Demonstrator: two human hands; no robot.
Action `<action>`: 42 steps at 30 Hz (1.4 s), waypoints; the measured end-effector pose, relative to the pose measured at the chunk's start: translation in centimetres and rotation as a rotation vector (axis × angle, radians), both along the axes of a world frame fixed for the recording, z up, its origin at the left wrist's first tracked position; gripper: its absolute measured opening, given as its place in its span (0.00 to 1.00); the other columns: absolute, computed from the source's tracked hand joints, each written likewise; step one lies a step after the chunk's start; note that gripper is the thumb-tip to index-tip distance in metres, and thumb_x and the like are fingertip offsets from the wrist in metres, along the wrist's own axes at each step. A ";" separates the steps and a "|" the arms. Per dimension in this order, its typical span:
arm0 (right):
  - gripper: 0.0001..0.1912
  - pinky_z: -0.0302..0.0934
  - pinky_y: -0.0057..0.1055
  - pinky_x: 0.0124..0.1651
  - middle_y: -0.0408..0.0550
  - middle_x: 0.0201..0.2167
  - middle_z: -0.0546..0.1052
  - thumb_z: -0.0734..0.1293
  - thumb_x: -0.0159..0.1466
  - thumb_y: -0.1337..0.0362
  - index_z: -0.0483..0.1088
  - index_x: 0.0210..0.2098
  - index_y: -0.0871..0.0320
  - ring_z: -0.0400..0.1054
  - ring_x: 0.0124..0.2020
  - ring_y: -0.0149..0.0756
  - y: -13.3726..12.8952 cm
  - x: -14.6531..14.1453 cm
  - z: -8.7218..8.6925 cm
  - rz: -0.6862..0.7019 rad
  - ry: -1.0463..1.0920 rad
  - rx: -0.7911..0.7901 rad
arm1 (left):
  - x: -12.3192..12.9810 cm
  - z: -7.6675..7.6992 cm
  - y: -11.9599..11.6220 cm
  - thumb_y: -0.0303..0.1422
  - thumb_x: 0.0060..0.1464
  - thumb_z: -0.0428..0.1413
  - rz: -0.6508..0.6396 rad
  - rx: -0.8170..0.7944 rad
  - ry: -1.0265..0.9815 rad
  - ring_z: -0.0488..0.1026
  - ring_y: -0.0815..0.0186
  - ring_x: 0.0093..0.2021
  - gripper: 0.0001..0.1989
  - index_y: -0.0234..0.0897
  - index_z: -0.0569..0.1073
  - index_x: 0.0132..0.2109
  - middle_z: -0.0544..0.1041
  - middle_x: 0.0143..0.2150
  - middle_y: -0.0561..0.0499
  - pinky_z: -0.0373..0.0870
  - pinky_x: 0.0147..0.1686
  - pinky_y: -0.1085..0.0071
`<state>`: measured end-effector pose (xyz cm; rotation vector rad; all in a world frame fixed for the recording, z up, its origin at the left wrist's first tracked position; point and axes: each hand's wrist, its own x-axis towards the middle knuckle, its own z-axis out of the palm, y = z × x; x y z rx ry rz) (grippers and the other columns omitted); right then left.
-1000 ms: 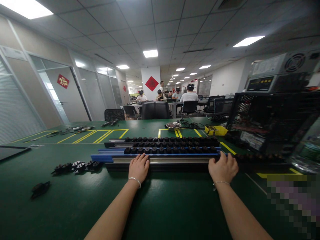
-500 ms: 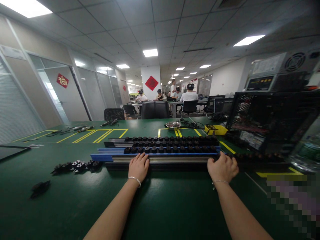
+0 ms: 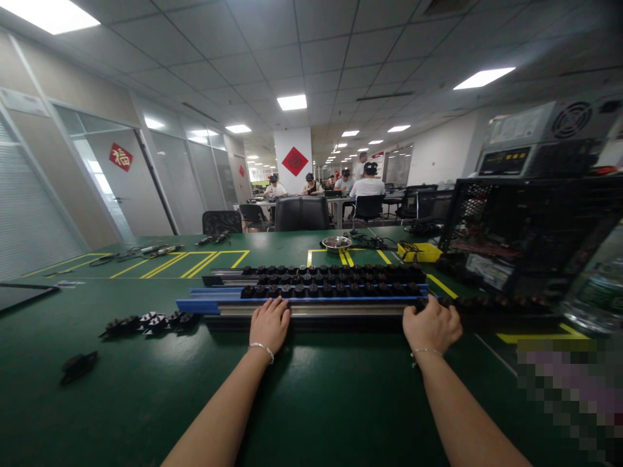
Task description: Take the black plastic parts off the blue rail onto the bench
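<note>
Across the green table lie several long rails side by side, one a blue rail (image 3: 198, 305) and nearest me a silver-and-black rail (image 3: 345, 311). Rows of small black block-like parts (image 3: 311, 291) sit along the rails behind it. My left hand (image 3: 270, 321) lies palm down on the near rail, fingers stretched over its top. At the right end, my right hand (image 3: 433, 326) is closed with curled fingers; what they pinch is hidden. A dark row of parts (image 3: 506, 305) extends right from behind that hand.
Loose black parts (image 3: 153, 323) lie left of the rails, with a single dark piece (image 3: 78, 367) nearer me. Farther back are a metal bowl (image 3: 337, 244), a yellow box (image 3: 419, 252) and cables. An open computer case (image 3: 530, 227) and a plastic bottle (image 3: 601, 298) stand right. People sit beyond.
Both hands and the rails stay practically in place, the right hand shifting only very slightly. In the background a standing person has moved to the right.
</note>
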<state>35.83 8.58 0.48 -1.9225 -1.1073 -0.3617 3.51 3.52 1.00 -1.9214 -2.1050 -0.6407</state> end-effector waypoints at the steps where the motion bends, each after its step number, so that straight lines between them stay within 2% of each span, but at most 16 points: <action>1: 0.24 0.47 0.53 0.51 0.63 0.43 0.70 0.58 0.54 0.61 0.64 0.49 0.64 0.52 0.56 0.53 0.0 0.0 0.0 -0.001 0.003 0.000 | 0.0 0.0 0.0 0.41 0.58 0.39 0.000 -0.001 -0.002 0.57 0.63 0.60 0.21 0.48 0.66 0.54 0.66 0.58 0.55 0.54 0.56 0.60; 14: 0.21 0.48 0.47 0.51 0.61 0.42 0.71 0.57 0.55 0.60 0.67 0.45 0.63 0.54 0.54 0.50 0.5 0.3 -0.5 0.049 -0.022 0.078 | 0.0 -0.2 0.2 0.41 0.58 0.39 0.012 0.000 -0.002 0.57 0.63 0.60 0.21 0.49 0.66 0.54 0.66 0.58 0.55 0.53 0.57 0.61; 19: 0.22 0.50 0.44 0.50 0.62 0.40 0.71 0.57 0.55 0.60 0.66 0.45 0.66 0.60 0.47 0.49 0.5 0.4 -0.3 0.109 -0.024 0.033 | -0.1 -0.3 0.2 0.41 0.58 0.39 0.007 0.007 -0.004 0.57 0.63 0.60 0.21 0.49 0.67 0.54 0.66 0.58 0.55 0.53 0.56 0.60; 23: 0.22 0.49 0.45 0.51 0.59 0.39 0.71 0.58 0.54 0.60 0.65 0.46 0.65 0.62 0.43 0.47 0.4 0.2 0.0 0.118 0.001 0.013 | 0.0 -0.2 0.2 0.41 0.58 0.39 0.003 0.010 -0.002 0.58 0.63 0.59 0.21 0.48 0.67 0.54 0.66 0.58 0.55 0.53 0.56 0.60; 28: 0.21 0.44 0.48 0.54 0.56 0.40 0.71 0.57 0.55 0.59 0.65 0.46 0.61 0.63 0.43 0.45 0.1 -0.2 0.2 0.105 0.031 -0.012 | 0.0 -0.1 0.1 0.41 0.58 0.38 0.004 0.010 0.003 0.58 0.63 0.59 0.21 0.47 0.67 0.53 0.66 0.58 0.55 0.54 0.56 0.60; 42: 0.21 0.40 0.49 0.56 0.55 0.40 0.71 0.57 0.54 0.58 0.64 0.45 0.60 0.63 0.43 0.45 0.2 -0.4 0.1 0.163 0.010 -0.011 | 0.1 0.0 0.1 0.40 0.57 0.39 0.005 0.013 0.002 0.58 0.63 0.59 0.20 0.47 0.68 0.53 0.67 0.57 0.55 0.54 0.56 0.60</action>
